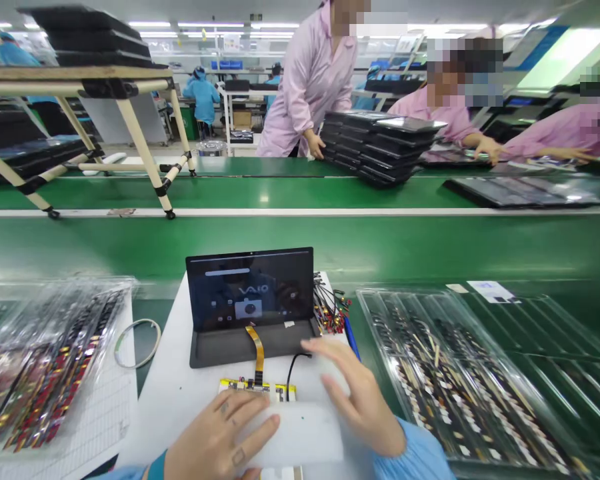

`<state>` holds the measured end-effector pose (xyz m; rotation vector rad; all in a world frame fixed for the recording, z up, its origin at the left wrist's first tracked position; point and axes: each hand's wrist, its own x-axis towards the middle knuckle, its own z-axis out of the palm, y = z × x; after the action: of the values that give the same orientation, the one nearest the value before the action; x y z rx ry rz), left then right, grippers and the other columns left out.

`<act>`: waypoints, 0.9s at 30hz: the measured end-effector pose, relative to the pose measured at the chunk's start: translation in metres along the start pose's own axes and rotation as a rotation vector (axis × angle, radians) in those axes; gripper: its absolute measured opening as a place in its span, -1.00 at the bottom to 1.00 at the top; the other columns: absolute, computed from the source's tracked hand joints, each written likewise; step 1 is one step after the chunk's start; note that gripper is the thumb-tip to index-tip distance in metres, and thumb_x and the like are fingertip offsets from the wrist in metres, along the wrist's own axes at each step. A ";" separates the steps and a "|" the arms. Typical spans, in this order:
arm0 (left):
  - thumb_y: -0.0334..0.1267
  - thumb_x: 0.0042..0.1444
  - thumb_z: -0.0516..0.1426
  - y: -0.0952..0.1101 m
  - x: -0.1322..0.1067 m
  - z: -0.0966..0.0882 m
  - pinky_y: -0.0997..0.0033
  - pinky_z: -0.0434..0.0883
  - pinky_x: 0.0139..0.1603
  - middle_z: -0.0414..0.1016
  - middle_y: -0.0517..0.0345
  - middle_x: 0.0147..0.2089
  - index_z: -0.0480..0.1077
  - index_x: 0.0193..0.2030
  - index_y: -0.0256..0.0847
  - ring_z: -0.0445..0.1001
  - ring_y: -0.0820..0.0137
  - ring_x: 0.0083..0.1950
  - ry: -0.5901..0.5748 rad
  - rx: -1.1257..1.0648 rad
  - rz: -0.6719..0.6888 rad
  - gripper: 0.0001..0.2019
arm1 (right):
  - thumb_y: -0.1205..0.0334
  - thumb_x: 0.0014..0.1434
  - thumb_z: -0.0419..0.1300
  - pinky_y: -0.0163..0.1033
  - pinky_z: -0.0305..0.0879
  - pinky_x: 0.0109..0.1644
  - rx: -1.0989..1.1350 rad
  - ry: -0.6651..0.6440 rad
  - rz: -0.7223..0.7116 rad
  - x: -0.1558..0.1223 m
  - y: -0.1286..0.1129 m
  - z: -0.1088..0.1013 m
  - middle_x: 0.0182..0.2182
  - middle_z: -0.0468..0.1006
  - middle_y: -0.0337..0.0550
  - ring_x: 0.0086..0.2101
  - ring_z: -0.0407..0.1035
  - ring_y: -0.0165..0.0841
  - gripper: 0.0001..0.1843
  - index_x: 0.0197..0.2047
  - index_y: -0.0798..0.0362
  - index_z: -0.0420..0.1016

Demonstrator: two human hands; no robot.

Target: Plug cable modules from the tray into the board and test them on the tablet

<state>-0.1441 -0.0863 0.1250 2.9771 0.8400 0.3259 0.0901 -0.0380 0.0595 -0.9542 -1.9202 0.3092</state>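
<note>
My left hand [223,430] lies with fingers stretched over a white block [305,433] and the near side of a small yellow-edged circuit board [245,385]. My right hand [363,400] is open to the right, its index fingertip by the end of a thin black cable [291,373] and the stand's right corner. A lit tablet screen [253,290] showing "VAIO" leans upright in a black stand [245,347]. From the screen's base an orange flat ribbon cable [257,347] runs down to the circuit board. My left palm hides part of the block.
Clear trays of circuit strips stand left [45,367] and right [460,380]. Behind the tablet are loose black cables with red ends [333,307] and a blue pen-like tool [351,337]. A white ring [137,343] lies left. Across the green bench, a person in pink holds stacked black trays [375,147].
</note>
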 end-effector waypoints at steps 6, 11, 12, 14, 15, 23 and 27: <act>-0.26 0.22 -0.08 0.015 0.014 -0.010 0.33 0.38 -0.09 0.46 -0.05 -0.12 0.26 0.00 -0.25 0.41 0.31 -0.12 0.001 -0.034 -0.004 -0.73 | -0.04 0.26 -0.05 -0.27 0.29 -0.14 -0.130 -0.296 -0.302 -0.027 -0.044 -0.022 -0.09 0.48 -0.14 -0.13 0.37 -0.33 -0.39 0.25 0.17 0.02; -0.28 0.07 0.04 0.029 0.020 0.004 0.19 0.40 -0.11 0.36 -0.16 -0.07 0.24 -0.06 -0.27 0.39 0.17 -0.04 0.079 -0.044 -0.299 -0.73 | 0.23 0.30 -0.20 -0.24 0.25 -0.21 -0.425 -0.110 -0.089 -0.059 -0.039 -0.030 -0.22 0.51 -0.09 -0.25 0.39 -0.33 -0.45 0.31 0.17 -0.20; -0.32 0.05 0.04 0.031 0.021 0.008 0.22 0.41 -0.16 0.39 -0.11 -0.12 0.25 -0.11 -0.25 0.42 0.21 -0.12 0.052 -0.027 -0.360 -0.77 | 0.20 0.29 -0.17 -0.20 0.24 -0.21 -0.494 -0.075 -0.018 -0.068 -0.036 -0.029 -0.20 0.50 -0.06 -0.23 0.38 -0.28 -0.45 0.31 0.14 -0.14; -0.41 0.02 0.03 0.034 0.024 0.017 0.32 0.41 -0.30 0.42 0.06 -0.31 0.27 -0.28 -0.20 0.44 0.30 -0.31 -0.040 0.010 -0.452 -0.89 | 0.11 0.27 -0.10 -0.08 0.23 -0.18 -0.592 -0.036 0.111 -0.086 -0.034 -0.025 -0.12 0.46 0.01 -0.15 0.35 -0.15 -0.46 0.28 0.08 -0.01; -0.45 0.00 0.02 0.035 0.025 0.022 0.35 0.39 -0.35 0.40 0.13 -0.40 0.26 -0.37 -0.18 0.43 0.33 -0.38 -0.088 0.030 -0.486 -0.91 | 0.11 0.25 -0.07 -0.02 0.22 -0.16 -0.598 -0.034 0.164 -0.093 -0.035 -0.021 -0.07 0.43 0.03 -0.10 0.33 -0.09 -0.48 0.25 0.05 0.05; -0.47 -0.18 0.06 0.051 0.040 0.041 0.31 0.35 -0.41 0.40 0.13 -0.55 0.28 -0.56 -0.21 0.42 0.29 -0.47 -0.093 0.263 -0.604 -0.91 | 0.40 0.19 0.01 -0.25 0.41 -0.17 0.021 0.015 0.175 -0.085 -0.061 0.021 -0.21 0.49 -0.06 -0.19 0.39 -0.33 -0.71 -0.02 0.12 0.33; -0.44 -0.19 0.05 0.055 0.039 0.045 0.23 0.36 -0.37 0.41 0.05 -0.54 0.31 -0.53 -0.24 0.43 0.22 -0.44 -0.049 0.296 -0.581 -0.94 | 0.37 0.24 -0.04 -0.30 0.46 -0.29 0.053 0.064 0.190 -0.061 -0.064 0.031 -0.34 0.50 -0.11 -0.34 0.43 -0.37 -0.78 -0.14 0.10 0.40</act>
<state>-0.0737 -0.1111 0.0928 2.7775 1.8113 0.1077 0.0484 -0.1202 0.0402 -1.1003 -1.7580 0.4327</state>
